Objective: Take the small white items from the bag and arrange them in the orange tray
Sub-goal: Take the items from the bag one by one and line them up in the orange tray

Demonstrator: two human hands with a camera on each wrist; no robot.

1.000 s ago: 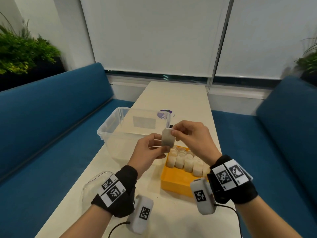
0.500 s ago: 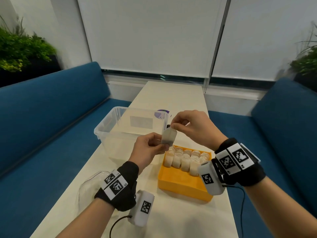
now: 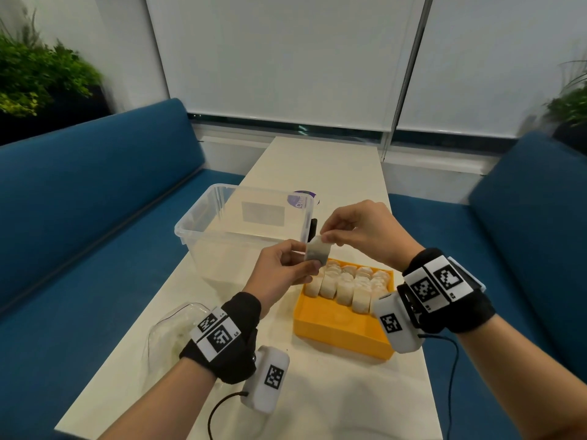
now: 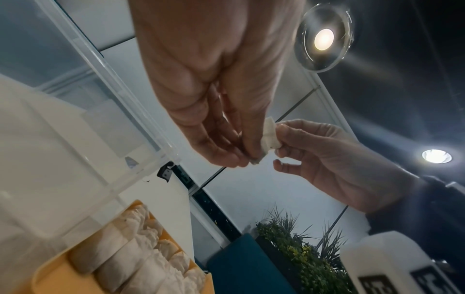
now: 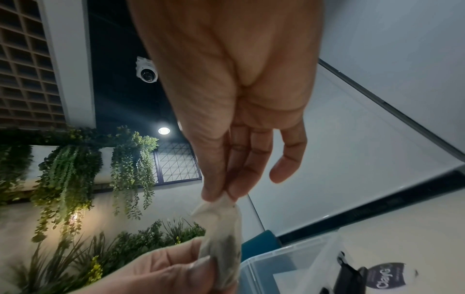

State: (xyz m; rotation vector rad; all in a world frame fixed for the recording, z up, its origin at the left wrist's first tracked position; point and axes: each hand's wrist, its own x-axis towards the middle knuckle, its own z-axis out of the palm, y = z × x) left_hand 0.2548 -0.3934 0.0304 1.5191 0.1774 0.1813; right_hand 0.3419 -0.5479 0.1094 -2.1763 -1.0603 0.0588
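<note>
Above the orange plastic tray [image 3: 336, 328], both hands grasp one small white paper sachet [image 3: 316, 253]: the left hand [image 3: 281, 269] pinches its lower end, the right hand [image 3: 360, 231] its top corner. The tray, at 5 o'clock from the sachet, already holds rows of the same white sachets [image 3: 347, 285]. A clear plastic bin [image 3: 222, 223] stands at 10 o'clock on the pale surface [image 3: 317, 392]; a clear bag [image 3: 165, 331] lies at 7 o'clock. Judged step: readying a sachet for placing. Next, it needs lowering upright beside the nearest row.
</note>
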